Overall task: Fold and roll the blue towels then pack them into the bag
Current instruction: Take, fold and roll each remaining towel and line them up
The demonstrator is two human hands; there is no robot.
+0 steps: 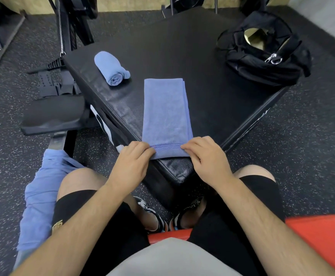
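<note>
Three blue towels: one loose, one rolled, one folded.
Loose towel [37, 196]: crumpled beside the left thigh at 8 o'clock, off the desk [182, 46].
Rolled towel [110, 66]: tight roll at 11 o'clock, close to the desk's left edge, spiral end facing the viewer.
Folded towel [165, 110]: long narrow strip at centre, its stitched hem at the desk's near corner, 6 o'clock.
Left grip [131, 162]: fingers curled, pinching the hem's left corner.
Right grip [206, 158]: fingers curled, pinching the hem's right corner.
Open room: bare desk between strip and bag.
Bag [266, 62]: black, mouth open, 2 o'clock, by the desk's right edge.
</note>
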